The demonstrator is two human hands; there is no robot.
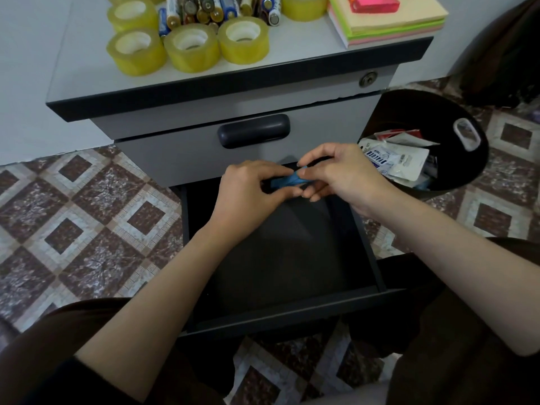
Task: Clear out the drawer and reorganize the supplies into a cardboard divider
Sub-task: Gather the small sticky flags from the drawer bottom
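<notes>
- The left hand (251, 185) and the right hand (344, 173) are meeting above the rear part of the open bottom drawer (277, 258), just in front of the cabinet face.
- Both hands are pinching a small crumpled blue piece (287, 181) between them; the left thumb and fingertips are curling onto its left end, and the right thumb and fingers are closing round its right end. What the piece is cannot be told.
- The blue piece is hanging in the air between the 2 hands, not touching the drawer.
- The drawer is standing pulled out toward the person, showing a bare dark floor and dark walls.
- Above it, the closed grey drawer is showing a dark handle (253, 130), and a round lock (368, 79) is sitting near the right end of the cabinet front.
- On the cabinet top (306, 45), yellowish tape rolls (191, 48) are standing, 3 of them lining up near the front edge.
- Batteries (204, 10) are lying bunched together behind the tape rolls.
- A stack of coloured sticky notes (388, 21) is lying at the right corner, carrying a pink translucent item (377, 4) on top.
- A black bin (423, 112) is standing on the patterned tile floor (87, 206) just right of the cabinet, holding torn packets (394, 162).
</notes>
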